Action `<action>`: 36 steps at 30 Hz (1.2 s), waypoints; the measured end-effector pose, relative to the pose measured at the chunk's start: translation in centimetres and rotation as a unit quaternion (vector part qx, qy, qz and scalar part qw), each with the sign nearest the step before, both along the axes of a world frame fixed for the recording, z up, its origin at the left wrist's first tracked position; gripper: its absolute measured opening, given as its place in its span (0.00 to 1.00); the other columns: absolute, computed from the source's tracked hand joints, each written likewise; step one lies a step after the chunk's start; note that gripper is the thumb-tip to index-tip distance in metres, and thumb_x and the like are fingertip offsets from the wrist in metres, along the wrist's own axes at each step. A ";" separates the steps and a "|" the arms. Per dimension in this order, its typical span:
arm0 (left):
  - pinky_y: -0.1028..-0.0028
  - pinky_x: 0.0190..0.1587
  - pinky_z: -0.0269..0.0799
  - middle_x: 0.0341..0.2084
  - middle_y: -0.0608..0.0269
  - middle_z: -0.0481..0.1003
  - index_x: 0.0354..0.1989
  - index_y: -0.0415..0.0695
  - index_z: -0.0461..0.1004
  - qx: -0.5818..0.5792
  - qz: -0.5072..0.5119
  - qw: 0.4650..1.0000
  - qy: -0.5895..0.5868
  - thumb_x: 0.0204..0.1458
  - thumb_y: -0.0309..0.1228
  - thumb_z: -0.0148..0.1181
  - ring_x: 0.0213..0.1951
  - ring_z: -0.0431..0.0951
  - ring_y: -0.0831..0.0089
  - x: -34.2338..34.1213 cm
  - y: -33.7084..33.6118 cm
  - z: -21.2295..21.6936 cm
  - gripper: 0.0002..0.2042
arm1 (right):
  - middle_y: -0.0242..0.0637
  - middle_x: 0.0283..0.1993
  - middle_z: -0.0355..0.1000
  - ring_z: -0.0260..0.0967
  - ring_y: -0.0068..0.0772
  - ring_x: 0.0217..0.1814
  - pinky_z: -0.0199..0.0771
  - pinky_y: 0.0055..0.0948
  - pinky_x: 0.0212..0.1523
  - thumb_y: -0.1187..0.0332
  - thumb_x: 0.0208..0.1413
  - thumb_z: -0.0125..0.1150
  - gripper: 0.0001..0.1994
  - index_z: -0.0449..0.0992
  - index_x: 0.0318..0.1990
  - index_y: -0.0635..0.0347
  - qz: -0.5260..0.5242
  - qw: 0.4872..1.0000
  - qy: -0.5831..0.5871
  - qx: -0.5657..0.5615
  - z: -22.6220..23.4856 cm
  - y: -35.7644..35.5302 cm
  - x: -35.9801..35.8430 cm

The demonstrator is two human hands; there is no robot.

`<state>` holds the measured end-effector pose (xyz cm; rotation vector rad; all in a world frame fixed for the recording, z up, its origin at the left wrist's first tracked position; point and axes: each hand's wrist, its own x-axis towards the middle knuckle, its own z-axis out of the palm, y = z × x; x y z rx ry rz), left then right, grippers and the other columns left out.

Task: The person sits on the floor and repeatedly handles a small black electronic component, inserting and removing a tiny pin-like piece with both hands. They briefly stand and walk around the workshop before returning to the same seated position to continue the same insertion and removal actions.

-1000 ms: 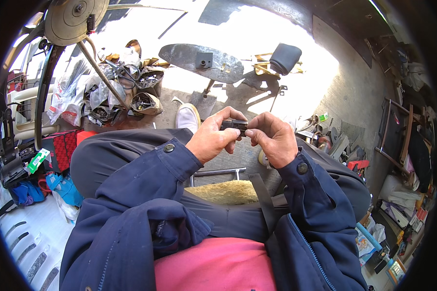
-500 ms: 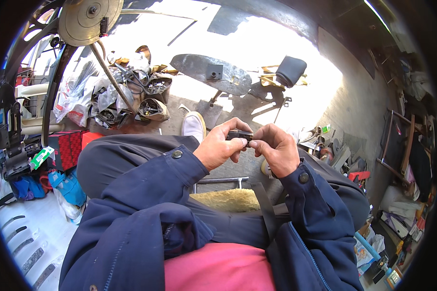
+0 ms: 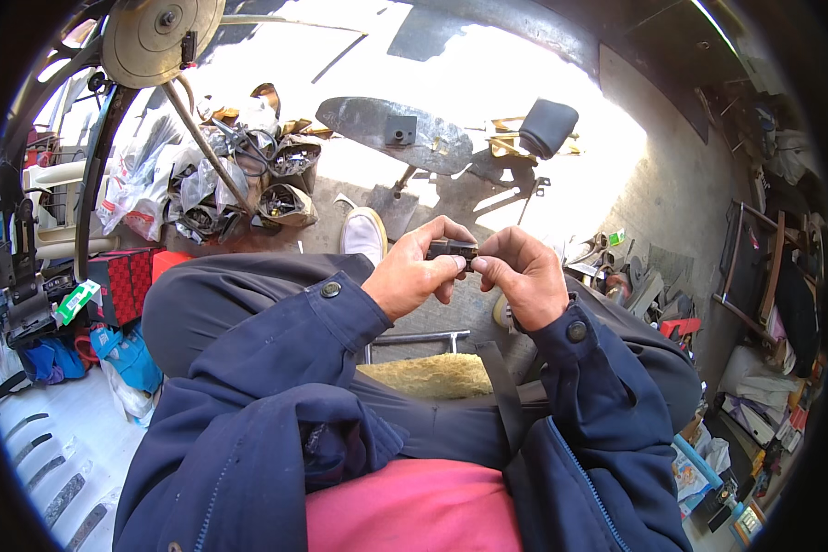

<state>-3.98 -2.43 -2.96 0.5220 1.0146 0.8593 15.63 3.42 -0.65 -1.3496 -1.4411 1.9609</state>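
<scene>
A small black, box-like piece (image 3: 454,248) with a shiny upper face is held above my lap, between my two hands. My left hand (image 3: 410,273) grips it with bent fingers over its top and the thumb along its lower side. At its right end, the thumb and forefinger of my right hand (image 3: 529,281) are pinched together against it. My fingers cover parts of the piece, so its exact kind does not show. Under my hands, a yellow fuzzy pad (image 3: 428,376) lies between my legs beside a metal bar (image 3: 419,338).
An oval metal plate on a post (image 3: 432,143) stands ahead, with a dark padded block (image 3: 549,128) to its right. Open bags of small parts (image 3: 287,204) crowd the left, under a machine with a round wheel (image 3: 161,37). Mixed tools and scraps (image 3: 639,290) lie at right.
The whole view has shifted slightly. The black piece is tipped a little differently, showing more of its face, and both hands keep nearly the same grip on it.
</scene>
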 end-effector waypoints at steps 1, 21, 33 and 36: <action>0.77 0.32 0.76 0.31 0.64 0.74 0.54 0.40 0.71 -0.002 -0.007 1.000 0.000 0.59 0.27 0.57 0.27 0.75 0.79 -0.1 0.0 0.1 0.15 | 0.33 0.31 0.77 0.72 0.19 0.31 0.72 0.21 0.32 0.78 0.62 0.63 0.03 0.75 0.40 0.67 -0.003 1.000 0.004 -0.002 0.0 0.0 0.0; 0.77 0.28 0.74 0.30 0.61 0.74 0.53 0.38 0.70 -0.028 0.023 0.999 0.001 0.62 0.27 0.55 0.23 0.75 0.79 0.1 0.2 0.3 0.13 | 0.37 0.37 0.79 0.81 0.25 0.38 0.79 0.24 0.40 0.80 0.57 0.66 0.07 0.78 0.43 0.65 0.044 0.977 -0.076 0.195 0.7 -0.2 -0.2; 0.77 0.28 0.74 0.30 0.59 0.75 0.53 0.37 0.69 -0.018 0.006 1.000 0.005 0.60 0.26 0.56 0.24 0.75 0.79 0.2 0.0 0.0 0.14 | 0.37 0.37 0.78 0.80 0.28 0.35 0.79 0.25 0.38 0.80 0.55 0.66 0.05 0.80 0.39 0.66 0.093 0.942 -0.132 0.294 0.9 0.1 -0.2; 0.77 0.29 0.74 0.30 0.59 0.75 0.53 0.37 0.70 -0.016 0.001 1.000 0.009 0.60 0.26 0.56 0.24 0.75 0.79 0.2 0.0 0.0 0.14 | 0.37 0.35 0.78 0.80 0.27 0.34 0.78 0.25 0.37 0.79 0.55 0.66 0.05 0.79 0.38 0.65 0.095 0.941 -0.142 0.293 0.9 0.0 -0.1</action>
